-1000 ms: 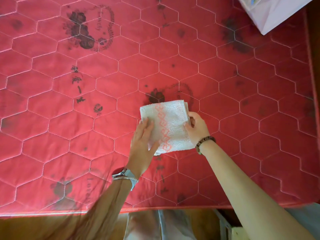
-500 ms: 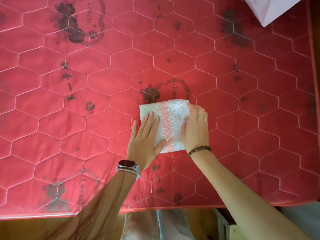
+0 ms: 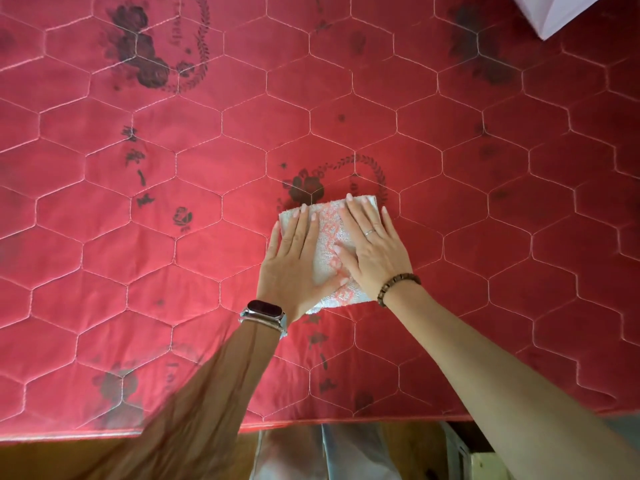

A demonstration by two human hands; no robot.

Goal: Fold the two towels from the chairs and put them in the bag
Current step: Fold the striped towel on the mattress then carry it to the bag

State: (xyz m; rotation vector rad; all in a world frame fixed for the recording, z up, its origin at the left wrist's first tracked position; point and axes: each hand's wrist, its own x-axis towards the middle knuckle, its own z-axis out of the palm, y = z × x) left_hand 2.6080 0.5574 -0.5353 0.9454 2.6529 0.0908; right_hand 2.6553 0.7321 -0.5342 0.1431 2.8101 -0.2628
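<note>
Mattress [image 3: 138, 237], red and quilted, lies under everything. Your left hand [image 3: 298, 265] presses flat, fingers straight, on the folded towel [image 3: 326, 237] mid-mattress. Your right hand [image 3: 372, 251] lies flat on it too. A pale bag [image 3: 568, 12] shows at the top right corner.

A single wide-angle head camera is looking steeply down, sitting close over the red mattress [image 3: 138, 237]; its near edge is running along the bottom, while the left hand [image 3: 294, 261] and right hand [image 3: 375, 252] are sitting mid-frame.
</note>
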